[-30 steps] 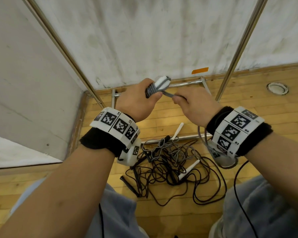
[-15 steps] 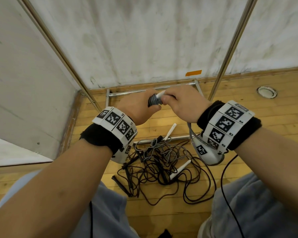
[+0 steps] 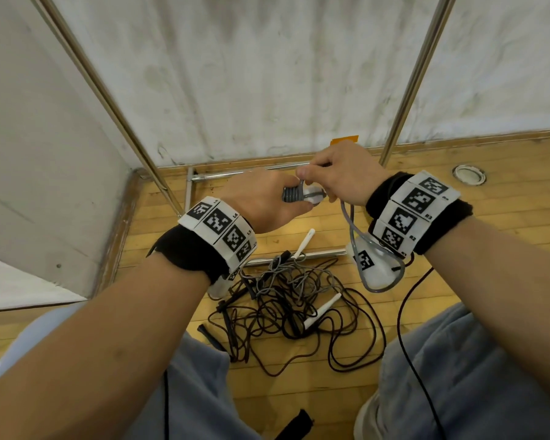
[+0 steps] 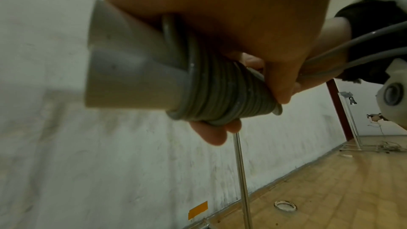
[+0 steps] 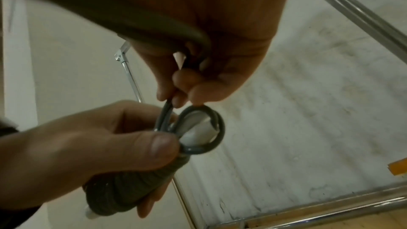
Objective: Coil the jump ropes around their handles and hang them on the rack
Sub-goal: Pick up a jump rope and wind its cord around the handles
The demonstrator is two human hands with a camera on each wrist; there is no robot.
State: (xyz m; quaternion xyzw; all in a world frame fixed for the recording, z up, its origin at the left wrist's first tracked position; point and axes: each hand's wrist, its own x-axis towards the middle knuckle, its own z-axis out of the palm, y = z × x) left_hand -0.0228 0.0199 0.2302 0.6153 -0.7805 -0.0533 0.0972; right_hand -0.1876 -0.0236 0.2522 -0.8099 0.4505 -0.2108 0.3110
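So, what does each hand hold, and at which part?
Left hand grips the white handles around their coiled grey rope; right hand pinches the rope's loose end.

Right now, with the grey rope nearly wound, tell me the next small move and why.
Probably draw the doubled tail pinched in the right hand snug, so the loop cinches around the white handle tips. The left hand already grips the handles with the grey rope coiled tightly round them, and only a short slack bight hangs below the right wrist.
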